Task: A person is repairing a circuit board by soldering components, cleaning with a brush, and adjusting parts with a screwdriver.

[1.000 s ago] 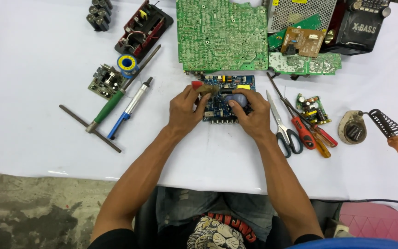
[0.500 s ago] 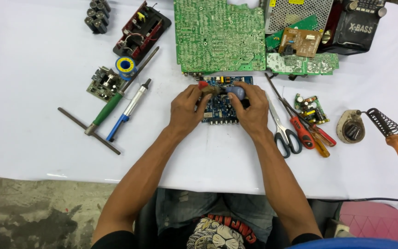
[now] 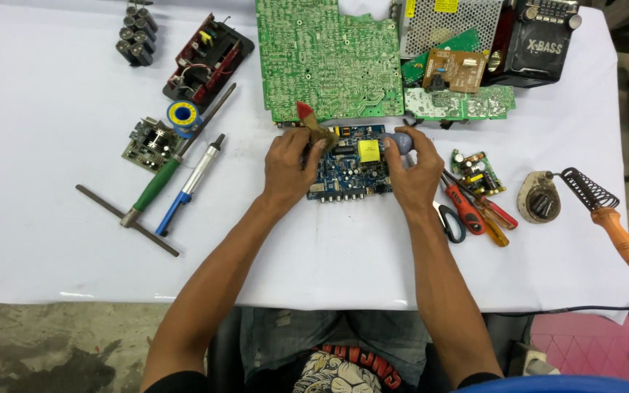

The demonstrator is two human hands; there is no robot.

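- Left hand (image 3: 287, 166): fingers curled shut round a small brush (image 3: 314, 127) with a red tip and worn brown handle; the brush slants up and away from the knuckles, lying over the board's far-left corner.
- Right hand (image 3: 413, 175): fingers bent over a rounded grey-blue object (image 3: 400, 141), possibly a tool handle; the view is too tight to say how firmly it is pinched.
- Blue circuit board (image 3: 351, 171): flat on the table between both hands, long axis left to right, touching each hand; rigid, studded with small parts and a yellow square block. Both hands are equally near.
- Large green circuit board (image 3: 329, 58): just beyond it, solder side up, dull and pitted.
- Red-handled screwdrivers (image 3: 475, 211) and scissors (image 3: 449, 220): just right of the right hand.
- Soldering iron (image 3: 616, 236): far right, orange handle.
- White cloth-covered table (image 3: 52, 109): matte, smooth.
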